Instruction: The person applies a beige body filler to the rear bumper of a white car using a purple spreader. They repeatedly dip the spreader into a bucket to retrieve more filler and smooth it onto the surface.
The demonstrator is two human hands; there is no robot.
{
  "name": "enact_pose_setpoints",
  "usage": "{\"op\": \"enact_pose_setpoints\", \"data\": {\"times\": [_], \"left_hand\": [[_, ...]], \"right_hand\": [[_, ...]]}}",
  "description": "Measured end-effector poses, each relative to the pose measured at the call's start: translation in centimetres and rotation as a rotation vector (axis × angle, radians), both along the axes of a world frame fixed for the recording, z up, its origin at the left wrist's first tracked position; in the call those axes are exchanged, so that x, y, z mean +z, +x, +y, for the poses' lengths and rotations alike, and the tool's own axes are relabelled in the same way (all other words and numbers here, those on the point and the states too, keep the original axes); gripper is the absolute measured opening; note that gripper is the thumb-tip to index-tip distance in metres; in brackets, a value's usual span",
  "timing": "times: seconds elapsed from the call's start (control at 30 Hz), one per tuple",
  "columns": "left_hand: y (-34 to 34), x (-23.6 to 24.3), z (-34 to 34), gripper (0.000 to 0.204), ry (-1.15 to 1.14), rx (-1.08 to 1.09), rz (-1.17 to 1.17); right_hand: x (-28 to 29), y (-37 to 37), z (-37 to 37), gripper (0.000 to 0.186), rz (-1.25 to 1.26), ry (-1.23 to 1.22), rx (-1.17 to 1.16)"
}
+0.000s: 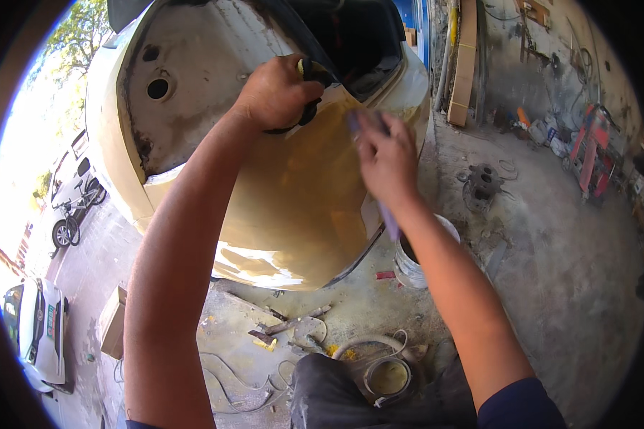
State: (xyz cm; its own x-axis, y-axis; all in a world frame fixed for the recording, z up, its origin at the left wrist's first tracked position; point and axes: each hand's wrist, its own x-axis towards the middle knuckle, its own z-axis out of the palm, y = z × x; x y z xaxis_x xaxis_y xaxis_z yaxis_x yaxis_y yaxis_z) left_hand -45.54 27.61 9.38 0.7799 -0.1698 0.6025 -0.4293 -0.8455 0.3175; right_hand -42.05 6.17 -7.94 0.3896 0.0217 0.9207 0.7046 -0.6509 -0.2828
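In front of me is a car body part (293, 207), cream and yellowish with brownish smoothed patches on its curved panel. At its upper edge, my left hand (279, 93) is closed around a black object (310, 113) with a yellow-green edge; its kind is mostly hidden by the fingers. On the panel's right side, my right hand (390, 154) is blurred by motion, its fingers closed on a thin purple sheet (388, 222). One end of the sheet shows by the fingertips, the other hangs below the palm. Whether it is cloth or abrasive paper is unclear.
A white bucket (447, 227) stands below my right forearm. On the floor lie cables (243, 400), tools (293, 325), a round container (388, 377) and a metal engine part (483, 187). A cardboard box (112, 323) and white car (39, 329) are left; red equipment (592, 150) is right.
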Motion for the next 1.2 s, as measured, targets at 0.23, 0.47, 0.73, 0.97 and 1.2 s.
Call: {"op": "enact_pose_setpoints", "data": {"times": [0.23,0.47,0.73,0.97,1.2], "left_hand": [[0.0,0.3,-0.1,0.049,0.064,0.013,-0.063],[-0.6,-0.2,1.7,0.047,0.054,0.017,-0.020],[0.4,-0.1,1.6,0.053,0.037,0.033,-0.029],[0.6,-0.6,-0.1,0.054,0.053,0.031,-0.024],[0.3,-0.1,1.0,0.054,0.076,0.053,-0.026]], "right_hand": [[-0.6,-0.7,0.0,0.038,-0.004,-0.004,0.109],[-2.3,-10.8,4.2,0.042,-0.092,0.011,0.293],[0.4,-4.8,3.7,0.039,0.020,0.013,0.117],[-0.4,-1.1,-0.1,0.038,0.096,0.004,0.022],[-2.6,-7.5,2.2,0.037,0.001,0.036,0.211]]}}
